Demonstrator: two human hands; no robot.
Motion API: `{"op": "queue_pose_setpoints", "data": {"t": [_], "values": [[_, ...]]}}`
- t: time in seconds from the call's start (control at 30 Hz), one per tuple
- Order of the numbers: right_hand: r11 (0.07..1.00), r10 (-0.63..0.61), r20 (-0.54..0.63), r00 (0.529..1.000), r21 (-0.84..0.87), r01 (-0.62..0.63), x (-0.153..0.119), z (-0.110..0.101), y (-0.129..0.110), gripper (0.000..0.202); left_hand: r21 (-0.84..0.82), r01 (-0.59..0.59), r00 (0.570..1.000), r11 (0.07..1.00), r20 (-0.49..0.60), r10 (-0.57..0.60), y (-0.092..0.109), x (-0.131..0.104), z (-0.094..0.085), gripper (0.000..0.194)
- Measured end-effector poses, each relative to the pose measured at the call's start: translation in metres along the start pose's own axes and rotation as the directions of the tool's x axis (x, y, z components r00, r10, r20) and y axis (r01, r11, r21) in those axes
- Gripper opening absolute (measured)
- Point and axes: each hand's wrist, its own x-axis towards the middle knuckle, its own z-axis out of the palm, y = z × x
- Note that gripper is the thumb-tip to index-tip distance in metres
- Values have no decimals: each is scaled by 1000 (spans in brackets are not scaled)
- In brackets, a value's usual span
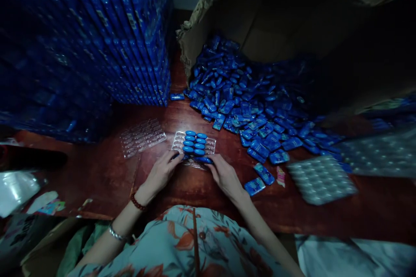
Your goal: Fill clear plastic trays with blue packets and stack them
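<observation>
A clear plastic blister tray (210, 143) lies on the table in front of me, with molded cavities. Two columns of glossy blue oval packets (190, 138) fill its middle, while cavities at both sides show bare. At the tray's near edge, my left hand (164, 169) is closed on a dark blue packet, mostly covered by the fingers. Opposite it, my right hand (225, 174) pinches another blue packet (204, 160) at its right end. Both hands are low over the near row; whether these packets sit in their cavities I cannot tell.
A clear tray (143, 137) lies to the left. Tall stacks of filled blue trays (136, 39) rise behind it. Loose blue packets (247, 108) spill from a large cardboard box (191, 47). More trays (321, 179) lie at right, near a pink wrapper (280, 176).
</observation>
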Motion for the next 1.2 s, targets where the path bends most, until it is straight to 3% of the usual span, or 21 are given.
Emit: {"op": "queue_pose_setpoints", "data": {"t": [0.13,0.23,0.3,0.4,0.57,0.77,0.93,1.03,1.2], "values": [[942,-102,77,992,-313,121,11,8,-13,30,94,-110,980,989,175,93,4,13,-4,28],[865,-96,205,974,-467,184,21,8,-32,28,151,-172,946,973,302,121,9,23,-4,26],[830,-70,262,962,-520,202,30,6,-45,24,185,-206,934,961,330,136,8,28,0,26],[805,-33,309,950,-555,208,41,4,-58,22,212,-228,948,950,269,168,2,27,7,28],[781,-27,300,953,-589,208,46,8,-57,23,201,-215,977,956,34,212,-12,8,21,40],[778,-40,305,952,-588,221,48,12,-64,23,358,-8,979,934,-189,81,-6,-14,45,59],[776,-30,326,945,-588,228,56,13,-76,23,215,-9,995,976,-96,30,-4,-10,50,60],[779,13,324,946,-596,194,64,15,-77,25,47,-29,994,998,-107,34,-6,-6,48,62],[798,56,326,944,-583,154,64,9,-65,27,-144,75,992,987,-94,-90,-6,-5,45,61]]}}
